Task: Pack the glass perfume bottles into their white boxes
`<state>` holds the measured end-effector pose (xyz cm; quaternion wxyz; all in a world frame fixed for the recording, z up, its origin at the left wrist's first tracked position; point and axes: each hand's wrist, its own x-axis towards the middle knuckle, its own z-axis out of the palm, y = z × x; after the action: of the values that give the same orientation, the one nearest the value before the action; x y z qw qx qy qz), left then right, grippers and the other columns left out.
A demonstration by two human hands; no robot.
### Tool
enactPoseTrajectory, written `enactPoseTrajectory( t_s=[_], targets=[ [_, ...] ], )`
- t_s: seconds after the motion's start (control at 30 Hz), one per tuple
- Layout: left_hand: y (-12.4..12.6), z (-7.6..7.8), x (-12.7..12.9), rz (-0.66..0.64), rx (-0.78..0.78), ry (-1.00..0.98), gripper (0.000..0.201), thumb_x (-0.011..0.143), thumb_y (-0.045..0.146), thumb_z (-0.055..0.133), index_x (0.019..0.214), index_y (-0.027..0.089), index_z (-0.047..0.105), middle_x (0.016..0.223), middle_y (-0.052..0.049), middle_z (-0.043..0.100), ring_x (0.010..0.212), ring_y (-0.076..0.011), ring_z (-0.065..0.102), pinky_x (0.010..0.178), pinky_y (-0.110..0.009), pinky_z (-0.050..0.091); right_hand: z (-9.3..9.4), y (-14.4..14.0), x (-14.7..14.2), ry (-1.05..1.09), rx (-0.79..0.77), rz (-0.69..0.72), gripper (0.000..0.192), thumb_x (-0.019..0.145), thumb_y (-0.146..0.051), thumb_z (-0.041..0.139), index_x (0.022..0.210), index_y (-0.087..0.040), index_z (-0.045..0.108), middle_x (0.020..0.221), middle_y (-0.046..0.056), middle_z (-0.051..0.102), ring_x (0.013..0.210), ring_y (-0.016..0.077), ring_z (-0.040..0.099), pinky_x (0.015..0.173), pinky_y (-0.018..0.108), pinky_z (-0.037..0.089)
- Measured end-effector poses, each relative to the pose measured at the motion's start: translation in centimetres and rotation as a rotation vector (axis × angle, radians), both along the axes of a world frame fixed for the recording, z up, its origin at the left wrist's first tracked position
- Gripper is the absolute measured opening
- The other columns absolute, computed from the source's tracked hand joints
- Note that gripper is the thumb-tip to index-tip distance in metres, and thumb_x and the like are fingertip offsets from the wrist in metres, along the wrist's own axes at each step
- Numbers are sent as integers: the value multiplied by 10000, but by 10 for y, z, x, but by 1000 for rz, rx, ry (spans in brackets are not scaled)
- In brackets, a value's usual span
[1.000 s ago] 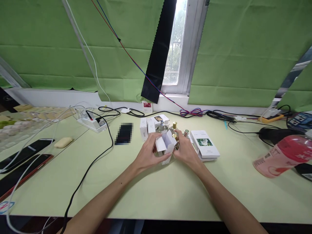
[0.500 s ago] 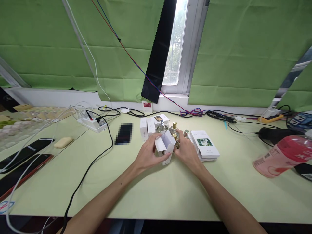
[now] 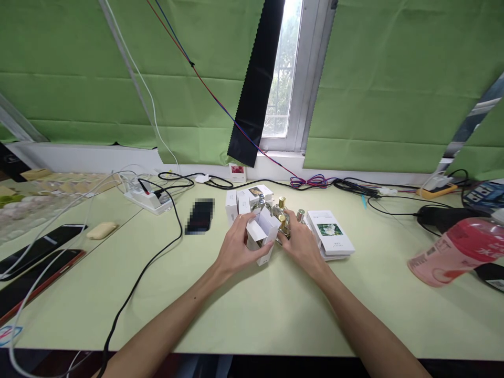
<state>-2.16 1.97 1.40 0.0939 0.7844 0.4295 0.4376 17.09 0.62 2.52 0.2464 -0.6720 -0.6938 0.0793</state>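
Note:
My left hand [image 3: 238, 247] is closed around a small white cardboard box [image 3: 264, 227], whose top flaps stand open. Just to its right, my right hand [image 3: 301, 242] has thumb and fingers round a glass perfume bottle [image 3: 284, 231] with a gold cap. Other perfume bottles crowd behind the hands: one has a gold cap [image 3: 282, 202], another a silver-topped cap [image 3: 301, 214]. Their lower parts are mostly hidden. White boxes [image 3: 231, 203] stand behind the left hand. Flat white boxes with a flower picture [image 3: 331, 233] lie beside the right hand.
A power strip [image 3: 147, 200] and black cable [image 3: 173, 239] lie on the left, near a blurred-out dark phone [image 3: 200, 216]. Two more phones [image 3: 43, 244] are at far left. A pink drink bottle [image 3: 452, 252] lies tilted at right. Cables run along the wall.
The white box in my left hand has shifted slightly left, away from my right hand. My right hand stays at the perfume bottles, almost unmoved.

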Motion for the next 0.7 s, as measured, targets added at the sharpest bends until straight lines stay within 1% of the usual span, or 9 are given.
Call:
enactPoseTrajectory(
  t_s=[0.13,0.27,0.4,0.57,0.7],
  targets=[
    [0,0,1,25,12,3,614,753,442,795,1257,246,504,989,-16,621,658,-127,527,598,-276,470,-1,0,0,1,2,-3,587,932,-298,646,1449,-215,381,1062,82,750,957,283,725,709,306,445],
    [0,0,1,37,14,3,613,765,457,784,1264,238,503,1028,-35,629,717,-149,576,625,-286,488,-1,1,1,6,15,8,585,941,-330,638,1453,-213,380,1074,91,750,970,290,724,722,317,462],
    [0,0,1,38,7,4,614,775,460,774,1275,232,498,1067,-52,640,800,-182,619,644,-293,502,-1,1,1,-3,25,17,585,940,-319,638,1454,-209,382,1077,100,743,981,289,721,729,319,466],
    [1,-1,1,39,9,7,597,771,462,777,1249,226,508,1073,-57,647,842,-201,640,646,-297,510,-1,1,1,2,4,24,558,947,-282,625,1448,-213,390,1072,93,738,984,268,713,733,305,459],
    [1,0,1,39,15,8,585,775,461,774,1240,218,515,1100,-68,654,883,-212,650,660,-302,517,-1,0,1,-11,14,30,537,953,-271,612,1443,-214,401,1030,85,741,926,272,712,696,303,441]
  ],
)
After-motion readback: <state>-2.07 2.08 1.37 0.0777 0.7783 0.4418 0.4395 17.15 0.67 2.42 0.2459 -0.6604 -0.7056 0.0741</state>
